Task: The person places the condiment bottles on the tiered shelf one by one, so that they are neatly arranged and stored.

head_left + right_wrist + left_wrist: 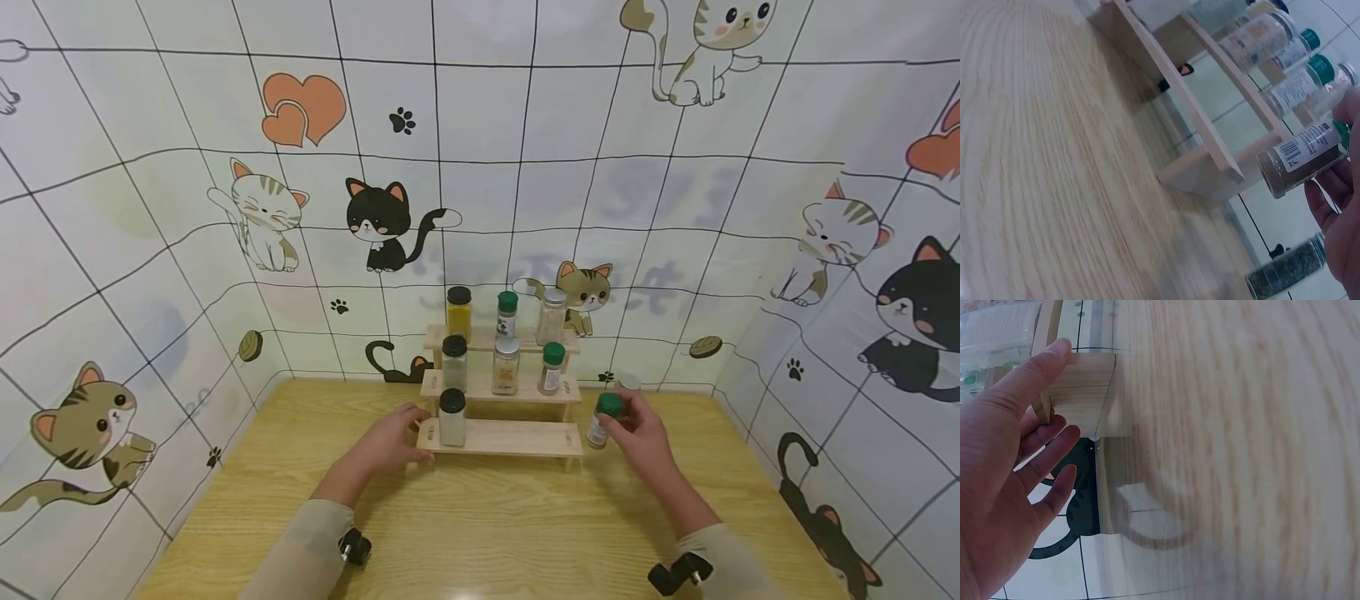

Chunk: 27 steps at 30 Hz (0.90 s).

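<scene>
A three-tier wooden spice rack (517, 438) stands on the table. My left hand (386, 442) grips the left end of its lowest tier, thumb over the board and fingertips below, as the left wrist view shows. To the right of the rack, my right hand (641, 435) pinches a green-capped spice jar (597, 433) near its cap. Brown powder and a barcoded label show on this spice jar (1307, 156) in the right wrist view, where it is tilted. A black-capped jar (452, 423) sits at the left of the lowest tier.
Several jars with black, green and silver caps fill the upper tiers, including a yellow one (459, 315). Another jar with dark green herbs (1288, 269) stands behind my right hand, mostly hidden in the head view. Cat-print cloth (487, 192) surrounds the wooden table (480, 525).
</scene>
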Available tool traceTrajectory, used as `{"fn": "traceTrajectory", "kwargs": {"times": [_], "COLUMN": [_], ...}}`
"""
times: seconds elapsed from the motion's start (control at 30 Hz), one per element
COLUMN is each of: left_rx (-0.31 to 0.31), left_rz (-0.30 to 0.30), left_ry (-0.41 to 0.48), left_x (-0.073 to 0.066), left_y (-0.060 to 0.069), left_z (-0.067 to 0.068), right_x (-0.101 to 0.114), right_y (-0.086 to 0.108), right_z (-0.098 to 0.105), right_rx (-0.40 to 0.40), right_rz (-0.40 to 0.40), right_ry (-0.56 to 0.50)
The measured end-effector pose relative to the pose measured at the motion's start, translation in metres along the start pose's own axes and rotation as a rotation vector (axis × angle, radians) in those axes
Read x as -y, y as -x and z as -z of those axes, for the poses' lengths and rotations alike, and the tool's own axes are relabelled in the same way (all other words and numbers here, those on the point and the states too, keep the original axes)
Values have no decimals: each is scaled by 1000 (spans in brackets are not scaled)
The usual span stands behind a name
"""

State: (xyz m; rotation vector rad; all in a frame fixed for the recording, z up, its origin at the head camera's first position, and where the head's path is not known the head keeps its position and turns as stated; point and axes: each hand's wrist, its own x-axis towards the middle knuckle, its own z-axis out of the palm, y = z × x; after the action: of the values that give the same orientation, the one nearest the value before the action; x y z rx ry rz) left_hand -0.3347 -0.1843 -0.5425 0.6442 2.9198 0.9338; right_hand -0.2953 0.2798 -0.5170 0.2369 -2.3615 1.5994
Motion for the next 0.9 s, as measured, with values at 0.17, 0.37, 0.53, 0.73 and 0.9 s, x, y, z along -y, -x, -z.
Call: {"fn": "traceTrajectory", "kwargs": {"times": [0.17,0.37,0.53,0.73,0.9], "left_rx": [-3,-4,-3,-4,-6], "left_rz": [3,-2,11,1,-1], "left_ry": [-6,-5,-10,-8,-7], "left_x": [0,1,0,0,1], "left_y": [0,0,0,0,-1], "left_z": [1,1,0,0,0], "right_x": [6,13,18,24,31], "right_y": [-1,-7,-10,-11,-14], "right_z": [-18,-37,-53,-72,-87], "right_rx": [37,66,87,114,131], "right_rz": [23,50,46,86,93], "right_ry": [-34,-77,-102,-120,-159]}}
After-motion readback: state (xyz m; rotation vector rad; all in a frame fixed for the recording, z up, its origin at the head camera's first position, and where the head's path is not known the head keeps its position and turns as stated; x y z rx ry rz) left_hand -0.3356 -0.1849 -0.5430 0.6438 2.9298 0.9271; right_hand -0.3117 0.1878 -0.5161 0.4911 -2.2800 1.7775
